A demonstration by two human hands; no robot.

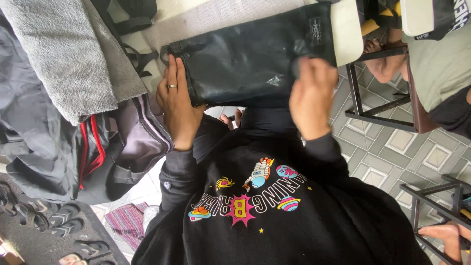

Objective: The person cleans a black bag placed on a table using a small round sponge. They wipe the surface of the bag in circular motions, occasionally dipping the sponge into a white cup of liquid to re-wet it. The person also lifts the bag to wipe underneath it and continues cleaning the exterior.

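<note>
A flat black leather-like bag lies across a white table in front of me. My left hand, with a ring on one finger, rests flat against the bag's left edge near its black strap. On the right side of the bag my right hand presses down, fingers curled on its shiny surface. Whether a cloth is under that hand cannot be told. Below the hands my black sweatshirt with colourful space prints fills the view.
A grey towel and dark jackets with red trim are piled at the left. Sandals lie on a mat at lower left. Another person in a light shirt sits at upper right by a metal stool frame; tiled floor lies beneath.
</note>
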